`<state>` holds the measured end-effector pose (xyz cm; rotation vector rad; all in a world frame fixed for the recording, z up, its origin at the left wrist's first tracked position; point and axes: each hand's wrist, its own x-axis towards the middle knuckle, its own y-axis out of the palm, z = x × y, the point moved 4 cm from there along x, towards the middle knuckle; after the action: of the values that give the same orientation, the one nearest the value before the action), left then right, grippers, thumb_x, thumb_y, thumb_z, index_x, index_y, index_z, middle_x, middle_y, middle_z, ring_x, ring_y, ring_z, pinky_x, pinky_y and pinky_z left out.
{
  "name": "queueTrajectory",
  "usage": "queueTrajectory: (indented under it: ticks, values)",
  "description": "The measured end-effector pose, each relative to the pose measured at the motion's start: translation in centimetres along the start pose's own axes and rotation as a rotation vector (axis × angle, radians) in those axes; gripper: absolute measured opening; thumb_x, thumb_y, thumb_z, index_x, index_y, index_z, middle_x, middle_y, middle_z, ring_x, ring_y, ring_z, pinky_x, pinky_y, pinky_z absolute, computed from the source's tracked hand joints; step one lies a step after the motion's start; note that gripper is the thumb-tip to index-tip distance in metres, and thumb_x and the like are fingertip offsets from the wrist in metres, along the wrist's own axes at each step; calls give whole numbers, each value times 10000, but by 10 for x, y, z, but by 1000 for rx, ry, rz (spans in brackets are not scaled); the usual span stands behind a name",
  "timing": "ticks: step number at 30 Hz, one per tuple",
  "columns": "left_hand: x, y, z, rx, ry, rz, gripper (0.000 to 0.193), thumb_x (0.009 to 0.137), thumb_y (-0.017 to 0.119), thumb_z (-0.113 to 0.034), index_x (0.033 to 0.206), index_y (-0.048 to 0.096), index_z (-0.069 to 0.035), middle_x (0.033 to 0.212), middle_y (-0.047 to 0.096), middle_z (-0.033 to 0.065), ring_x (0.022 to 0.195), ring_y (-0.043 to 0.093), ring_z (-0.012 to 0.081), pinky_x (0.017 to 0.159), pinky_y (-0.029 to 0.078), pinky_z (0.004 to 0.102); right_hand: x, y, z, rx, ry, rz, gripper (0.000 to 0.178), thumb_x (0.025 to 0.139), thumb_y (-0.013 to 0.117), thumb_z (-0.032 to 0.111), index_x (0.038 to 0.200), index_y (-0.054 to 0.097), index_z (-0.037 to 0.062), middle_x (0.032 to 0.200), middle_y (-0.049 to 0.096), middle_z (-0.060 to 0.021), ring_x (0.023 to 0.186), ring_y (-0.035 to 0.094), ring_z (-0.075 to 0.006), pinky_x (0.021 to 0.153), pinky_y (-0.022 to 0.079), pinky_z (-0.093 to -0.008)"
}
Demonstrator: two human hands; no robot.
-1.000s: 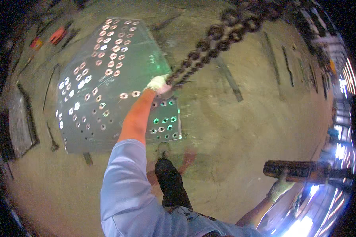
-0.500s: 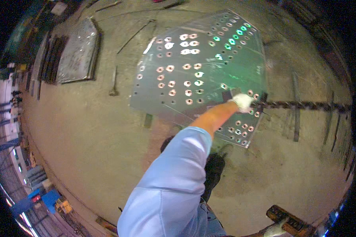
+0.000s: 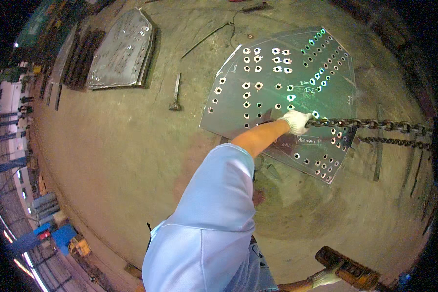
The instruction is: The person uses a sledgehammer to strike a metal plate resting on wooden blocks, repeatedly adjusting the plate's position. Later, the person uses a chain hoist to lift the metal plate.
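Note:
My left hand (image 3: 296, 122), in a white glove, is closed around the end part of a dark steel chain (image 3: 374, 125). It is held over a large grey steel plate (image 3: 265, 95) pierced with many round holes and marked with white chalk. A thinner second run of chain (image 3: 396, 142) hangs just below the first. At the lower right my gloved right hand (image 3: 327, 277) grips a worn yellow-brown control pendant (image 3: 348, 268) with a row of buttons. What the chain's end by my fingers is fitted with cannot be made out.
A hammer (image 3: 175, 92) lies on the concrete floor left of the plate, with a long thin rod (image 3: 207, 40) beyond it. Stacked holed plates (image 3: 121, 51) stand at the far left. A dark bar (image 3: 378, 146) lies to the right. Green light falls on the plate.
The view has shifted, so the plate appears farther right. My left hand has moved left across the plate, away from its right edge, with the chain. A second chain run now shows.

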<state>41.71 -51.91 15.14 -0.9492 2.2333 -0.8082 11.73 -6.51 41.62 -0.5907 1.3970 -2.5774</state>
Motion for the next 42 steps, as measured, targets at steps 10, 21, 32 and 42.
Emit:
queueTrajectory:
  ticks: [10,21,32,42]
  values:
    - [-71,-9,39,-56,93,-55,517,744,642,-237,1211,537,-42,1024,660,236,966,643,387,859,517,451,-153,-45,14,357,-20,91,688,825,757,328,1314,482,-70,1315,532,-203,1168,521,-293,1035,411,-415]
    - [-38,-6,5,53,399,5,401,747,643,-313,1047,648,-47,1082,615,214,1062,585,372,933,481,439,-297,-110,62,296,225,-150,652,868,715,252,1363,424,-57,1332,519,-188,1180,506,-286,1053,381,-413]
    - [-22,-46,55,-359,526,377,475,751,666,-296,1125,611,-9,992,681,169,862,631,277,826,501,357,-441,-82,170,356,302,-236,774,800,774,345,1353,424,-67,1305,538,-167,1139,541,-296,1033,406,-432]
    - [13,-22,136,-340,514,474,580,754,674,-276,1220,515,31,1067,655,185,946,628,266,860,487,372,-450,-34,226,394,303,-280,778,778,779,372,1343,433,-36,1201,579,-169,1033,591,-301,958,478,-434]
